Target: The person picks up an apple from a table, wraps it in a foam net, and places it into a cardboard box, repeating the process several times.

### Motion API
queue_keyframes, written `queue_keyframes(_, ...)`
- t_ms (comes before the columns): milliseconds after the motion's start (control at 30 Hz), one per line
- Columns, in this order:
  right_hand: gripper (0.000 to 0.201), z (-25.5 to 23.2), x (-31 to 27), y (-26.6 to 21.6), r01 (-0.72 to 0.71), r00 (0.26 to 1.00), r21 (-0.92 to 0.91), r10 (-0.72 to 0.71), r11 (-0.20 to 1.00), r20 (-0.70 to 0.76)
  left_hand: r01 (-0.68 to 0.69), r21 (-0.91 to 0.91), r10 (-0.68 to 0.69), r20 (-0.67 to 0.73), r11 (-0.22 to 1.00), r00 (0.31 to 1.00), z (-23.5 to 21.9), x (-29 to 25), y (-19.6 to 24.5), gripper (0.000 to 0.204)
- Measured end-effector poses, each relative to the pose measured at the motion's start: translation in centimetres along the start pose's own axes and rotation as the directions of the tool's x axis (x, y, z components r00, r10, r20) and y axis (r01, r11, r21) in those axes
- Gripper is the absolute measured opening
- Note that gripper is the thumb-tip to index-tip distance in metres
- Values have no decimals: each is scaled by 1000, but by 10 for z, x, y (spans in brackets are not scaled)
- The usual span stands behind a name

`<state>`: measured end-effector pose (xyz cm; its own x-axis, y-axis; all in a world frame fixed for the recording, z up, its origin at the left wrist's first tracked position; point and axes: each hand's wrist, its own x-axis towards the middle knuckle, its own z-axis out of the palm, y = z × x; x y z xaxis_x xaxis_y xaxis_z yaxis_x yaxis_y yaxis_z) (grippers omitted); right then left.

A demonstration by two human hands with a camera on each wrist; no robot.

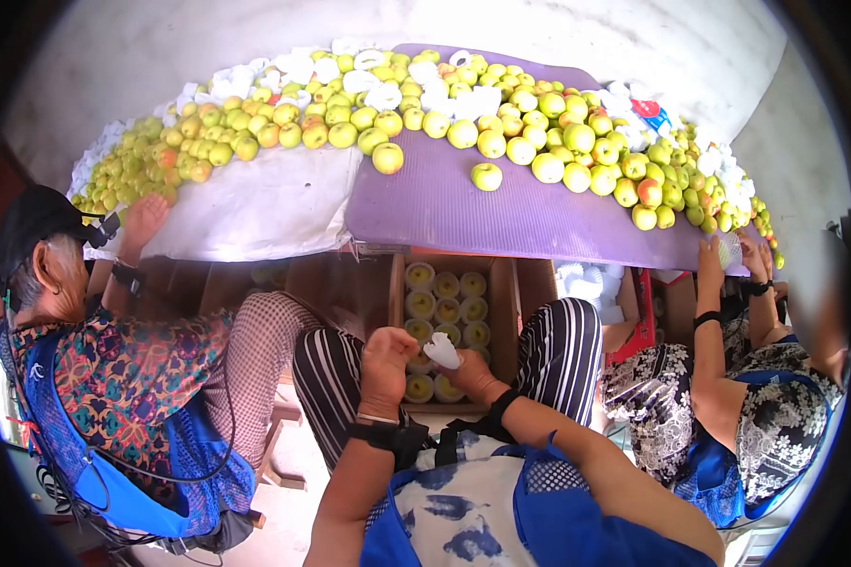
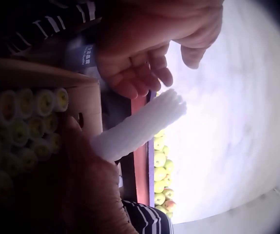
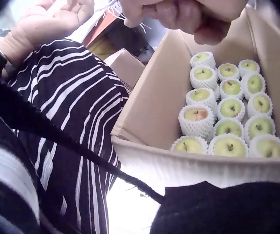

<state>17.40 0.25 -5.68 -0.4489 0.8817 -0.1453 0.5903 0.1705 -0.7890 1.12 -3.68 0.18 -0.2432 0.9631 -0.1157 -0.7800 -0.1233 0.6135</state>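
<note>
A white foam net sleeve (image 2: 142, 124) is pinched at its lower end by my right hand (image 1: 473, 374), its other end pointing toward my left hand (image 1: 385, 369). The left hand (image 2: 149, 44) is beside the sleeve's frilled end, fingers loosely bent and holding nothing. In the right wrist view the right hand (image 3: 183, 14) shows at the top, curled, over the edge of a cardboard box (image 3: 154, 92). Inside that box, rows of green apples (image 3: 230, 107) stand in white foam sleeves, stems up.
Many loose yellow-green apples (image 1: 388, 158) and white foam sleeves (image 1: 361, 81) cover the back of a table with a purple mat (image 1: 425, 203) and a white cloth (image 1: 274, 194). A person (image 1: 113, 350) sits at the left, another (image 1: 747, 397) at the right, both reaching toward the table.
</note>
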Motion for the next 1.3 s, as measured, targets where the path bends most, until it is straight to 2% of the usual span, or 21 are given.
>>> queue_keyframes(33, 24, 1, 2, 1, -15, 1000, 3, 15, 1000, 11, 9, 240, -8, -5, 971, 1000, 0, -2, -4, 35)
queue_keyframes(67, 24, 1, 3, 2, -31, 999, 5, 31, 1000, 21, 58, 273, -60, -1, 960, 998, 0, -3, -7, 29)
queue_keyframes(200, 26, -1, 3, 3, -59, 997, -37, 61, 998, 43, 95, 355, -111, 24, 930, 994, 9, -2, -10, 20)
queue_keyframes(267, 22, 3, 4, 13, -121, 992, 211, 109, 970, 66, 126, 439, -171, 64, 889, 983, 11, -2, -9, 14)
queue_keyframes(400, 24, 9, 11, 30, -113, 994, 232, 111, 966, 24, 148, 523, -205, 52, 839, 977, 6, 0, -10, 14)
queue_keyframes(500, 30, 10, 11, 31, -57, 998, 105, 58, 993, 1, 205, 596, -263, 10, 777, 965, 4, 0, -11, 17)
queue_keyframes(567, 30, 5, 11, 23, -49, 999, 67, 51, 997, -19, 123, 610, -252, 131, 783, 959, -3, 4, -18, 19)
queue_keyframes(700, 28, 11, 17, 36, -91, 996, 41, 91, 995, -6, 61, 695, -253, 178, 717, 951, -6, 5, -23, 21)
queue_keyframes(767, 27, 9, 13, 34, 0, 1000, -19, 0, 1000, 3, -2, 819, -226, 160, 574, 961, 1, 4, -19, 18)
queue_keyframes(800, 27, 7, 12, 31, 5, 1000, -22, -5, 1000, -1, -9, 818, -221, 166, 575, 961, 0, 4, -21, 18)
queue_keyframes(867, 27, 1, 9, 22, 54, 998, -90, -53, 994, 20, -91, 842, -42, 134, 532, 990, -2, 6, -26, 12)
queue_keyframes(900, 27, -1, 9, 19, 55, 998, -97, -55, 994, 6, -104, 838, -41, 149, 536, 988, -3, 7, -27, 12)
queue_keyframes(967, 27, -2, 9, 15, 20, 998, -124, -12, 992, 66, 112, 706, -114, -45, 699, 992, -7, 7, -23, 11)
queue_keyframes(1033, 34, -4, 10, 13, 27, 997, -88, -21, 996, 73, 89, 684, -89, -34, 724, 995, -6, 7, -23, 12)
queue_keyframes(1100, 43, -13, 8, -1, -70, 994, -65, 75, 995, 74, 87, 696, -21, -103, 713, 994, -5, 7, -22, 11)
queue_keyframes(1133, 43, -19, 10, -7, -59, 995, -68, 64, 996, 71, 56, 675, 51, -138, 736, 989, -11, 10, -28, 12)
queue_keyframes(1167, 45, -26, 13, -12, 33, 999, -74, -35, 997, -24, 44, 674, 64, -135, 737, 989, -18, 12, -32, 12)
queue_keyframes(1200, 47, -34, 16, -19, 125, 984, -88, -134, 988, -114, 54, 644, 111, -214, 763, 970, -25, 15, -35, 12)
queue_keyframes(1233, 47, -45, 21, -29, 138, 983, -94, -148, 986, -108, 61, 610, 155, -294, 790, 943, -29, 15, -36, 12)
queue_keyframes(1267, 45, -61, 29, -42, 117, 980, -49, -124, 992, -155, 92, 528, 129, -366, 844, 922, -27, 15, -36, 13)
queue_keyframes(1300, 42, -77, 38, -57, 97, 975, -2, -96, 995, -201, 81, 522, 138, -367, 849, 920, -26, 16, -37, 13)
